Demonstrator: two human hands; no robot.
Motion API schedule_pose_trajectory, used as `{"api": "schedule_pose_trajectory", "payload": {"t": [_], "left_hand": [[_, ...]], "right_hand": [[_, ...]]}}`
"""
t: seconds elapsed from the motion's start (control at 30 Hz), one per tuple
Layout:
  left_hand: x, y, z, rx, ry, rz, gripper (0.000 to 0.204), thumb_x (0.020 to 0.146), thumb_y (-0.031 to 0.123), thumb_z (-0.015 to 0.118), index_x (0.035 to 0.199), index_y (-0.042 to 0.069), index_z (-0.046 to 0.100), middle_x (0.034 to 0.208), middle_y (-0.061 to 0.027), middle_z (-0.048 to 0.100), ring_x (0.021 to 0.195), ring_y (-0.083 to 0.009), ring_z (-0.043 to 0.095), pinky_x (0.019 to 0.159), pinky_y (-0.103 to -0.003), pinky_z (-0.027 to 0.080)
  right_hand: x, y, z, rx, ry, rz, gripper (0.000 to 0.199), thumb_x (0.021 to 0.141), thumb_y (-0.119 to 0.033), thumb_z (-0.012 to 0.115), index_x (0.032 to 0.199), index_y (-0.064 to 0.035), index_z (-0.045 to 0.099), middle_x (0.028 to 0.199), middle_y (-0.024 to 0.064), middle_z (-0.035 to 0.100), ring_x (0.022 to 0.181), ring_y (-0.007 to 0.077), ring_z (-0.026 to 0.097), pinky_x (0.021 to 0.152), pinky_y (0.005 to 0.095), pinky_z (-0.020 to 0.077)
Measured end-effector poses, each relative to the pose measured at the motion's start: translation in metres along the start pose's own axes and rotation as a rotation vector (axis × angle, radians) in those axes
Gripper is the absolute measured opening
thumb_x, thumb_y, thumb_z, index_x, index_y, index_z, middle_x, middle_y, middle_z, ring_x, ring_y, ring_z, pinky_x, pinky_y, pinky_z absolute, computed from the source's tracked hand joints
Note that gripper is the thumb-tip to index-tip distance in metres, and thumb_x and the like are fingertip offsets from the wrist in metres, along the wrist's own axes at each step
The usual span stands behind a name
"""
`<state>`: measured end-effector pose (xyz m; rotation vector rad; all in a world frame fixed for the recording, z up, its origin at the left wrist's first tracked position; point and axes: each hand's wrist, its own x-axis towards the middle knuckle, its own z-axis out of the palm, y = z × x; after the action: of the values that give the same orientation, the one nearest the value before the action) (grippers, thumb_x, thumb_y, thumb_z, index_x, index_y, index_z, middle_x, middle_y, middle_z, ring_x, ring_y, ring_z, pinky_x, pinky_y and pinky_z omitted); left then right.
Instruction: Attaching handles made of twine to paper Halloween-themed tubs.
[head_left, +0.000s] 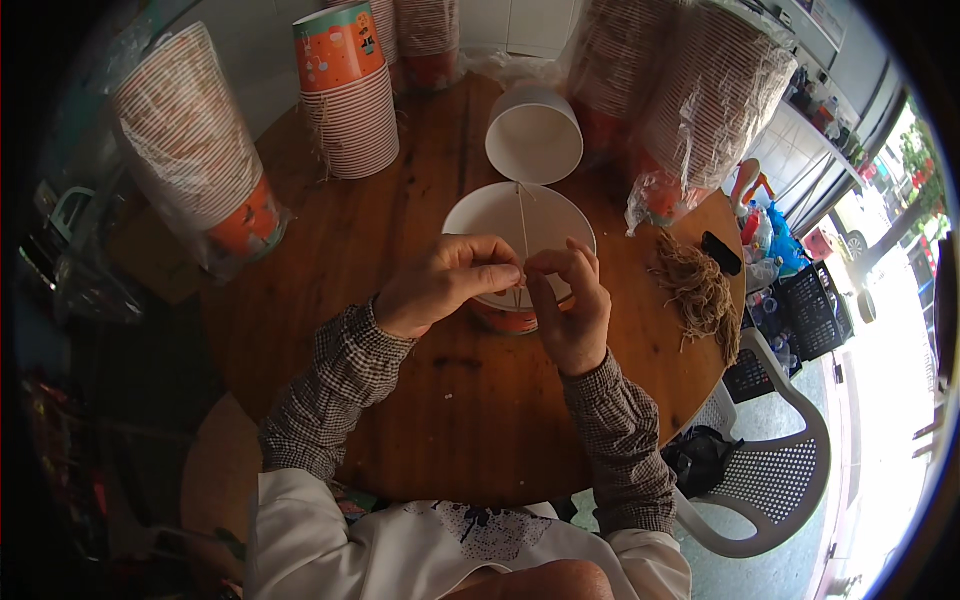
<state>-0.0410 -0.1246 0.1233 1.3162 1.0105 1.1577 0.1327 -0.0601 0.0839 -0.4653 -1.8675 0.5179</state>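
A paper bucket point(475, 212) with a white inside and an orange outside stands upright in front of me on the round wooden table. Over its near rim, my left hand point(450, 280) and my right hand point(572, 310) meet, fingertips almost touching. Each pinches a thin tan string point(524, 220), which runs across the bucket's mouth to its far rim. Short string ends hang below the fingers. Whether the string is knotted there is hidden by my fingertips. Just behind, a second white-lined paper bucket point(535, 145) lies tipped with its mouth toward me.
Tall bucket stacks stand around the back: a wrapped stack point(190, 130) at left, a bare stack point(350, 110), and a wrapped stack point(715, 95) at right. A bundle of tan strings point(695, 290) lies at the right table edge beside a black object point(722, 253). A plastic chair point(770, 470) stands at right.
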Motion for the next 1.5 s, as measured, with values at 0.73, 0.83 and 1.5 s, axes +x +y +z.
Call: {"api": "schedule_pose_trajectory", "payload": {"t": [0.73, 0.83, 1.5], "left_hand": [[0.002, 0.002, 0.012, -0.014, 0.098, 0.019, 0.02, 0.092, 0.016, 0.061, 0.1, -0.001, 0.064, 0.093, -0.0028, 0.066, 0.088, -0.008, 0.06, 0.084, -0.024, 0.048], [0.005, -0.006, 0.015, -0.052, 0.084, 0.092, 0.016, 0.09, 0.012, 0.063, 0.099, -0.001, 0.064, 0.094, -0.0039, 0.067, 0.092, -0.0101, 0.062, 0.083, -0.025, 0.05], [0.005, -0.005, 0.015, 0.361, 0.128, 0.208, 0.014, 0.09, 0.01, 0.064, 0.096, -0.002, 0.061, 0.084, -0.0038, 0.064, 0.083, -0.0092, 0.06, 0.072, -0.025, 0.052]], "right_hand": [[0.001, -0.006, -0.004, -0.149, 0.088, -0.194, 0.018, 0.079, 0.002, 0.068, 0.095, -0.0054, 0.066, 0.081, 0.003, 0.069, 0.075, 0.0178, 0.065, 0.098, 0.0427, 0.0397], [0.0, 0.0, -0.003, -0.093, 0.105, -0.13, 0.015, 0.08, 0.001, 0.067, 0.094, -0.0051, 0.066, 0.081, 0.0034, 0.069, 0.075, 0.0179, 0.066, 0.098, 0.0423, 0.0393], [-0.006, 0.004, 0.001, 0.15, 0.073, 0.151, 0.007, 0.088, 0.0, 0.057, 0.094, -0.0029, 0.057, 0.08, 0.0047, 0.068, 0.078, 0.0171, 0.068, 0.095, 0.0385, 0.0439]]}}
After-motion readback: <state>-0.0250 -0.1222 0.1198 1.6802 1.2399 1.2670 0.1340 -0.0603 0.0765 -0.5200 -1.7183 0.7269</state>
